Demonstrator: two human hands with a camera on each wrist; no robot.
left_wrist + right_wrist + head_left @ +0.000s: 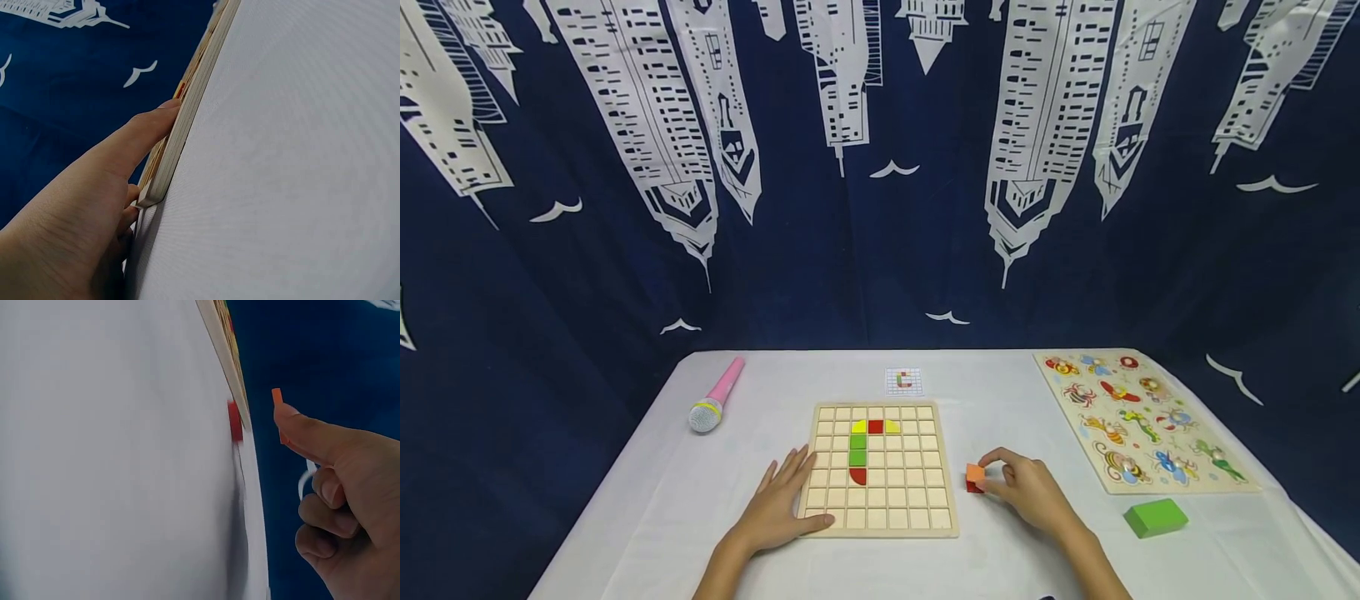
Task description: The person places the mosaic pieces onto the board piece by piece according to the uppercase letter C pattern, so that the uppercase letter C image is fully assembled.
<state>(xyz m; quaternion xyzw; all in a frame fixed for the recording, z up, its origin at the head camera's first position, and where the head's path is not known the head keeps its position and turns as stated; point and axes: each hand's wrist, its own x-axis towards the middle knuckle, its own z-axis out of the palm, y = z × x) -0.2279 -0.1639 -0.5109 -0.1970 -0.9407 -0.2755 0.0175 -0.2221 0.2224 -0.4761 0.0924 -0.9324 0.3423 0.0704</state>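
My left hand (775, 504) lies spread along the left side of a square wooden grid board (910, 531), its thumb on the board's front corner area. In the left wrist view the thumb (140, 134) lies along the board's edge. Yellow, red and green pieces fill several cells, among them a green square (857, 458) and a red rounded piece (858, 476). Right of the board my right hand (1030, 492) pinches a thin orange square piece (277, 395) between thumb and index finger. A red block (235, 421) stands on the table, apart from the orange piece in the right wrist view.
A small pattern card (903, 382) lies behind the board. On the left is a pink toy microphone (718, 395). An insect picture board (1138, 425) lies at the right, with a green block (1156, 517) in front of it. A dark blue printed curtain (880, 250) hangs behind the table.
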